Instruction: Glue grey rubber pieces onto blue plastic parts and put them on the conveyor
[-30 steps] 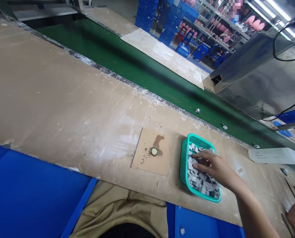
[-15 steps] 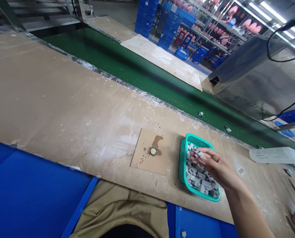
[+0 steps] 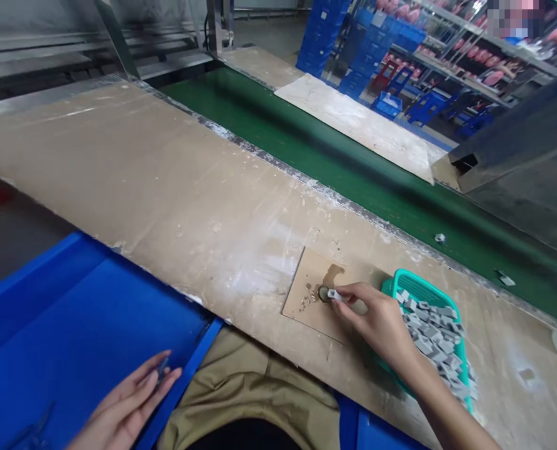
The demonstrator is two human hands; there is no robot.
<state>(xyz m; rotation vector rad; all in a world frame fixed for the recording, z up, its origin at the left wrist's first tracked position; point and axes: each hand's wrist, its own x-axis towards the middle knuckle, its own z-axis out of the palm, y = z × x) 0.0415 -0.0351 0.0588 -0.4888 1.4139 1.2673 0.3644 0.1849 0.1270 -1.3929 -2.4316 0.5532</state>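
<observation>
Right hand [image 3: 376, 319] out of basket [image 3: 393, 286], now pinching grey piece [image 3: 334, 294] over cap [image 3: 324, 293] at its 9 o'clock; left hand [image 3: 128, 400] loosely curled.

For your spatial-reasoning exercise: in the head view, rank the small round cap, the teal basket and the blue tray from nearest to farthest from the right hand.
1. Small round cap, at the right hand's fingertips.
2. Teal basket, just right of it.
3. Blue tray, far left.
</observation>
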